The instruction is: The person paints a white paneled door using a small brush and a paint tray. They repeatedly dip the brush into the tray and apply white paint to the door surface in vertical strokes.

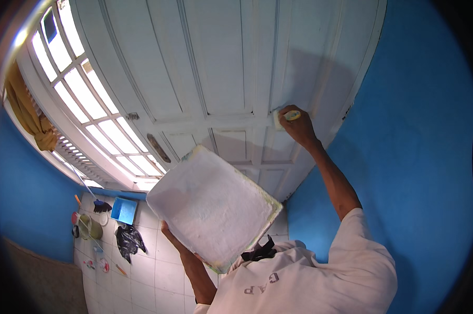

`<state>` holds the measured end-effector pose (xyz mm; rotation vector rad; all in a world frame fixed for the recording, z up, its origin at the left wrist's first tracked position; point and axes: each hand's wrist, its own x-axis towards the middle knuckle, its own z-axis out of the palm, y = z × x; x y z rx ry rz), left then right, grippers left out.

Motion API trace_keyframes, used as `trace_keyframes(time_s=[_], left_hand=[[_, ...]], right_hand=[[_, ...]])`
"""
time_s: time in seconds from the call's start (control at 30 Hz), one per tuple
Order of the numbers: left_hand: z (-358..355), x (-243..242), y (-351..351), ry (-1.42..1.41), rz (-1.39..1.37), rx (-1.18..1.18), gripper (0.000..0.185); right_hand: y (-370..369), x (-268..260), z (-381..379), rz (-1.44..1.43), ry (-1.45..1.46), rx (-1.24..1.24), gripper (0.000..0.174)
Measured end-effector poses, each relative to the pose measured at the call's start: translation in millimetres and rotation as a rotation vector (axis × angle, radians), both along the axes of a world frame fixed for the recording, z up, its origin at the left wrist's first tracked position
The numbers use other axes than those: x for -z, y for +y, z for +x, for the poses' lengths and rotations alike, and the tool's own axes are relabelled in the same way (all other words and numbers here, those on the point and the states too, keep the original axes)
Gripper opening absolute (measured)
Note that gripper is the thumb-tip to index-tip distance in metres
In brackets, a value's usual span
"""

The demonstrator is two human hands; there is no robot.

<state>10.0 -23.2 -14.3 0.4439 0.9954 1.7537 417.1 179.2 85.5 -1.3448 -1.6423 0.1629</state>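
In my right hand (302, 125) is a paintbrush (292, 115) with a yellow, paint-smeared handle. Its pale head meets the moulding of a white panelled door (220, 59). My left hand (169, 234) holds a square paint tray (216, 204) from its left edge, tilted in front of my chest. White paint coats the tray's inside, and greenish-yellow smears mark its rim. Most of my left hand's fingers are hidden beneath the tray.
Blue wall (413, 117) stands close on the right. A bright paned window (91, 102) is at left. On the tiled floor (169, 271) lie a blue tray (124, 211), a black plastic bag (129, 240), a broom (102, 205) and an olive bucket (91, 229).
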Motion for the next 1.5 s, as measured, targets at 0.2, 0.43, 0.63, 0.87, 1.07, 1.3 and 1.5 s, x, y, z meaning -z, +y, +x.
trace_keyframes(time_s=[0.2, 0.43, 0.63, 0.87, 1.07, 1.3, 1.5], left_hand=[[-24, 40, 6, 0.174, 0.042, 0.036, 0.067], [-2, 13, 13, -0.018, -0.009, -0.020, 0.067], [-9, 35, 20, -0.058, 0.024, 0.073, 0.072], [-7, 9, 21, -0.008, -0.063, 0.031, 0.086], [-6, 6, 19, -0.059, 0.007, 0.064, 0.072], [-8, 20, 20, -0.020, -0.020, 0.054, 0.080], [-4, 25, 17, -0.040, -0.025, 0.033, 0.076]], right_hand=[[-41, -12, -14, -0.032, 0.164, -0.117, 0.017], [-66, -62, -112, -0.311, 0.041, -0.608, 0.020], [-11, -25, -193, -0.146, -0.563, -0.537, 0.024], [-1, 25, -247, -0.179, -0.727, -0.581, 0.025], [-4, 24, -257, -0.450, -0.101, -0.780, 0.027], [4, 48, -253, -0.625, 0.032, -0.517, 0.028], [1, 12, -219, -0.557, -0.110, -0.469, 0.029]])
